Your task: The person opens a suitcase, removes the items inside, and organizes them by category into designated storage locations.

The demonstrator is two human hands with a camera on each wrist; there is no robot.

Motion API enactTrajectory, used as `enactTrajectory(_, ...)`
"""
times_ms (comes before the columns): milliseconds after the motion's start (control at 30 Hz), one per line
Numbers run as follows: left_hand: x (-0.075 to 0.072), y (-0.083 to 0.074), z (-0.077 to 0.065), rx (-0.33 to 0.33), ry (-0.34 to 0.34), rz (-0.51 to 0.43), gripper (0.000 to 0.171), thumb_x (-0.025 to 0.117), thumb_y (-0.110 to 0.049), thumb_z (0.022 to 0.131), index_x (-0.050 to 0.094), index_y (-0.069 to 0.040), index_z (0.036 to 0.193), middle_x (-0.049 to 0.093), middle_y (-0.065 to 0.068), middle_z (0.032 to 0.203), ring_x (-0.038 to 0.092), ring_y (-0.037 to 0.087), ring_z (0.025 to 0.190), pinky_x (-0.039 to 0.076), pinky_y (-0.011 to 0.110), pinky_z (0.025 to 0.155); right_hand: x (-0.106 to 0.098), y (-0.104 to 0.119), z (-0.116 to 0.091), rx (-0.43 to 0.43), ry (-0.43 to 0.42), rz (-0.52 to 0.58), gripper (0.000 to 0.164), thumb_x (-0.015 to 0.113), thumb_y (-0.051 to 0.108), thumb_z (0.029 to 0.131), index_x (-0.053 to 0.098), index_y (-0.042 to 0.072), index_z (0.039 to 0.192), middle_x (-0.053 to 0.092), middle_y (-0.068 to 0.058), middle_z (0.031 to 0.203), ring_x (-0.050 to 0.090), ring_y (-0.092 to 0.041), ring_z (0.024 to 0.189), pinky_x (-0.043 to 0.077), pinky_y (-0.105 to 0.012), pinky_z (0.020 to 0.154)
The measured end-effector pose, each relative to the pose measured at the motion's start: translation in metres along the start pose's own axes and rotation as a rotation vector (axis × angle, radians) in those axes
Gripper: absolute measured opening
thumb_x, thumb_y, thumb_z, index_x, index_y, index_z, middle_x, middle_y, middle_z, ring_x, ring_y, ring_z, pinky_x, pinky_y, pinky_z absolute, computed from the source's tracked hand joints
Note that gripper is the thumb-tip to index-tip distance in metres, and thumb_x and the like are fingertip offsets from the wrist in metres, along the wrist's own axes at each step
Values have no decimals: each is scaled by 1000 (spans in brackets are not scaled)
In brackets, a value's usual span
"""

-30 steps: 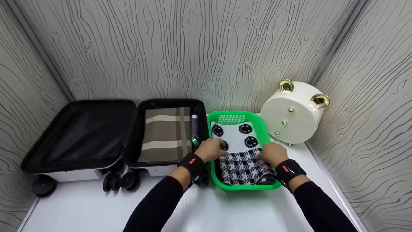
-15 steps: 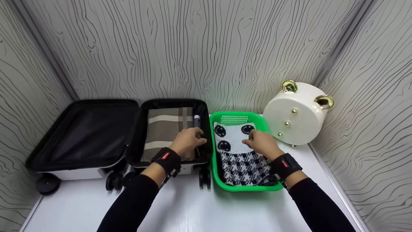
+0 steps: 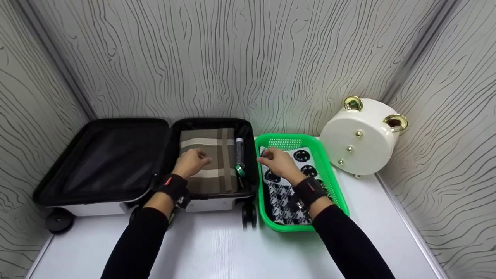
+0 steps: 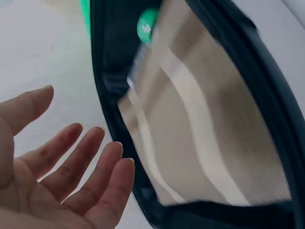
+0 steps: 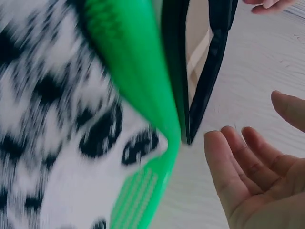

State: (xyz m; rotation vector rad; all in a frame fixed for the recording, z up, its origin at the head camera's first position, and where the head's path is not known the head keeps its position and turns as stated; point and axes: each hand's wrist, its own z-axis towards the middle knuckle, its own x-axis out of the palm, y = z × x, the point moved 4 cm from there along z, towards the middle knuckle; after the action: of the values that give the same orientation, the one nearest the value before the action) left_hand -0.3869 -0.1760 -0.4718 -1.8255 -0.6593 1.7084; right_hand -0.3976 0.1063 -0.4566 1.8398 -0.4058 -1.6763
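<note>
My left hand [image 3: 191, 163] hovers over the right half of the open suitcase [image 3: 245, 126], fingers loosely bent and holding nothing. Below it lies a folded brown cloth [image 3: 217, 184] with cream stripes. A clear tube-like bottle [image 3: 240, 149] with a pale cap and a green round piece [image 3: 240, 171] lie beside the cloth. My right hand [image 3: 281, 164], also with nothing in it, is above the left side of the green basket [image 3: 336, 190]. A black-and-white knit [image 3: 285, 212] lies in the basket, with houndstooth and round dark motifs, partly hidden by the hand and wrist.
To the left lies the suitcase's other half [image 3: 104, 162], lined in black. A white round case [image 3: 354, 143] with gold rings and studs stands behind the basket, to the right. Wood-patterned panels [image 3: 240, 62] enclose the white table [image 3: 217, 252].
Both hands have let go of the knit and risen. The left has moved left over the suitcase; the right has shifted left above the basket. The knit has stayed in the basket.
</note>
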Motion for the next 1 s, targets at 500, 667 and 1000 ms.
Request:
enactTrajectory(500,-15,73,16,-155,201,42,57,51,-31,101,51,21,123,53,36,123,59,42,102,52,46,83,92,25,41,313,262,618,46,61,24,98,51,-6,131,57,-20,122,57,-35,114,45,-45,99)
enactTrajectory(667,2,83,18,-173,307,161,57,52,-31,98,54,21,122,54,35,128,54,43,116,44,46,99,118,20,39,399,275,476,52,63,22,95,49,-8,135,51,-23,132,52,-43,117,47,-51,96)
enactTrajectory(1000,9,92,27,-203,350,253,50,58,-31,94,63,15,114,63,25,116,57,30,95,47,41,93,132,20,53,497,247,503,60,65,17,93,41,-9,141,47,-30,135,46,-48,123,47,-55,93)
